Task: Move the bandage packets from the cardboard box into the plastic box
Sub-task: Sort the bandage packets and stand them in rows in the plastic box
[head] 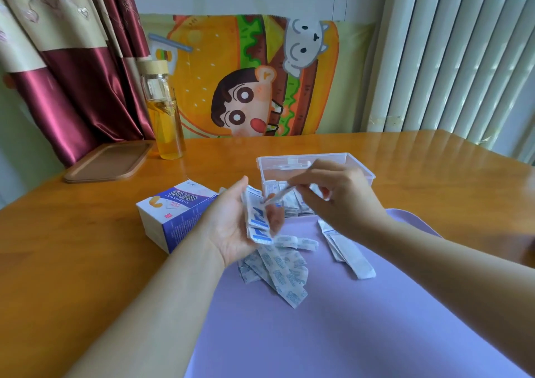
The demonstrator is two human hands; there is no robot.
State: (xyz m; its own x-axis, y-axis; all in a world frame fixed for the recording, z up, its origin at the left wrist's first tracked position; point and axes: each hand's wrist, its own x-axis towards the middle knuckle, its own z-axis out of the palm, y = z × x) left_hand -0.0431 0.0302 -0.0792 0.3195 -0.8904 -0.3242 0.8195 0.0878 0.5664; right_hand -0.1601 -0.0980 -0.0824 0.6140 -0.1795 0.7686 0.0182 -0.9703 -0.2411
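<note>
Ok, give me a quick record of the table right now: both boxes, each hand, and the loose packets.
cardboard box: on the table, left of the purple mat
plastic box: lidless, stored packets inside
left hand: holds a stack of packets
right hand: pinches a single packet near the plastic box
loose packets: two heaps on the purple mat
bottle: upright, far left
</note>
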